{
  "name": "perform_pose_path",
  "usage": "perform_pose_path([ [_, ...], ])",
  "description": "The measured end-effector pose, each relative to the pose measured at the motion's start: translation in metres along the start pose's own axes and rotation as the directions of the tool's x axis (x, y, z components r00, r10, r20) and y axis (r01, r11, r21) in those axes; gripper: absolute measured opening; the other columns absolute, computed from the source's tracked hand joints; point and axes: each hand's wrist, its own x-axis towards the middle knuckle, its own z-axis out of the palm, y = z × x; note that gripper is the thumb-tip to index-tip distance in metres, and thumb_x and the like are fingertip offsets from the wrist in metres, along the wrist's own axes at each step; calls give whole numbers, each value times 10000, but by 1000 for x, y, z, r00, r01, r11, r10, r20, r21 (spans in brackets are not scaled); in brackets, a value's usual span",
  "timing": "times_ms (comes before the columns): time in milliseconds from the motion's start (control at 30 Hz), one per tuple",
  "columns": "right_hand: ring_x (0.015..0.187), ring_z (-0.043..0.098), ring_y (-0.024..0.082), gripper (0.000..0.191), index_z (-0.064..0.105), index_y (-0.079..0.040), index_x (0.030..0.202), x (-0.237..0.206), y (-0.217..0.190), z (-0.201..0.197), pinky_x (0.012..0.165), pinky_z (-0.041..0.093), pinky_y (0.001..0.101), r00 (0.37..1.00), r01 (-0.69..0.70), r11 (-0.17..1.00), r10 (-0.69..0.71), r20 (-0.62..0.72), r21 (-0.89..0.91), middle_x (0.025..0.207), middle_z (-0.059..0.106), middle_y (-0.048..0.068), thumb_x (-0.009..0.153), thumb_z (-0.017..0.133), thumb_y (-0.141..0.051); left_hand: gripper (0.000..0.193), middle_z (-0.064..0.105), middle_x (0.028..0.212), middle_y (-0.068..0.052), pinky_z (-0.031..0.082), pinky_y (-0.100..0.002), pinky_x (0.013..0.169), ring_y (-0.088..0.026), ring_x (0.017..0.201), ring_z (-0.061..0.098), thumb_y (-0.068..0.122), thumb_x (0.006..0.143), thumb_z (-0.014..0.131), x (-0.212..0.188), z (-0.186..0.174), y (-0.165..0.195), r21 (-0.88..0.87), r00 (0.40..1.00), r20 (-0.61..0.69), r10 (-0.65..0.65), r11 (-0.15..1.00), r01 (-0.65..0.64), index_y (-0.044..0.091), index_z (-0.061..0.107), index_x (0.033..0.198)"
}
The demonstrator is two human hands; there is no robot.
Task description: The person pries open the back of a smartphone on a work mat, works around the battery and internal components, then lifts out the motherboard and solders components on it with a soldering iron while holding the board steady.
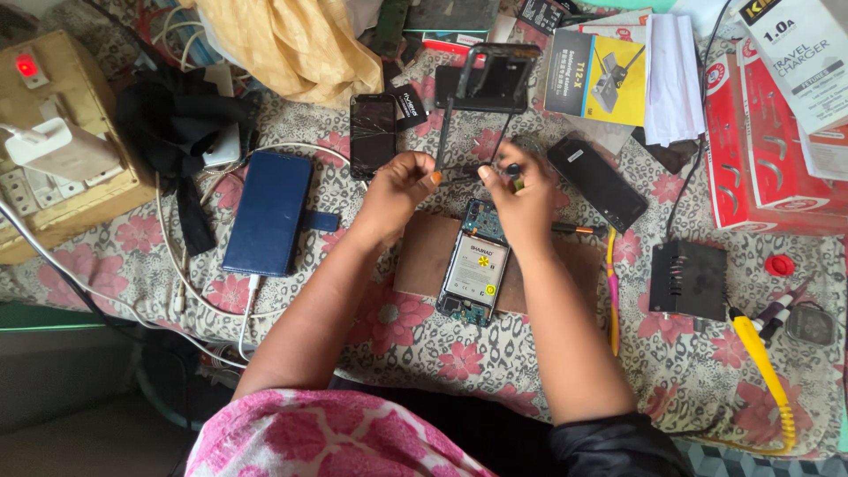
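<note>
- The opened smartphone with its pale battery exposed (474, 272) lies face down on a brown rectangular wooden board (422, 265), which seems to serve as a flat base over the flowered cloth (389, 336).
- Just above the phone's top end, the left hand (399, 187) pinches a thin dark tool (444, 132), fingers closed on it.
- The right hand (523, 196) is curled shut around a small black-tipped tool (512, 170); both hands meet above the phone, not touching it.
- Beside them lie a blue wallet phone case (269, 212) and a cracked black phone (372, 132), apparently kept within reach.
- Farther off stands a yellow-and-black box (597, 78).
</note>
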Motion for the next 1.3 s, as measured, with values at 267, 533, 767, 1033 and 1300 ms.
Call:
perform_pose_path([
  [267,891,727,178,136,747,-31,1084,-18,-51,4,774,564,308,971,225,972,-218,97,-69,991,748,86,953,774,-58,81,687,894,2,480,-220,694,-53,781,572,-27,931,741,-9,10,-9,11,994,-113,15,1000,-14,-9,702,1000],
  [533,689,609,56,219,766,-26,1129,-23,-38,5,631,489,212,947,-260,948,214,239,184,875,732,8,968,742,-172,129,714,951,-67,568,-313,760,-197,848,691,-7,880,779,-23,12,-14,695,873,-78,481,654,-298,31,725,990],
  [767,637,554,46,211,750,1,1106,-21,-26,0,564,420,202,904,-409,828,308,297,384,938,746,46,988,713,-169,250,622,1029,-126,561,-380,820,-293,968,656,21,804,799,-35,21,-15,811,687,-15,726,411,-416,29,716,1040],
  [1033,616,542,45,190,723,10,1084,-14,-17,5,535,402,188,890,-446,791,345,298,419,948,761,82,960,711,-134,184,739,896,-51,579,-269,686,-99,742,712,72,848,819,-25,23,-23,524,902,-319,291,847,-88,25,739,1007],
  [1300,498,494,49,207,726,10,944,2,-20,-12,445,352,190,836,-540,779,456,304,317,828,748,103,980,738,-193,142,716,957,-80,563,-317,704,-196,788,698,33,867,813,-26,16,-15,741,822,-143,551,610,-281,52,721,974],
])
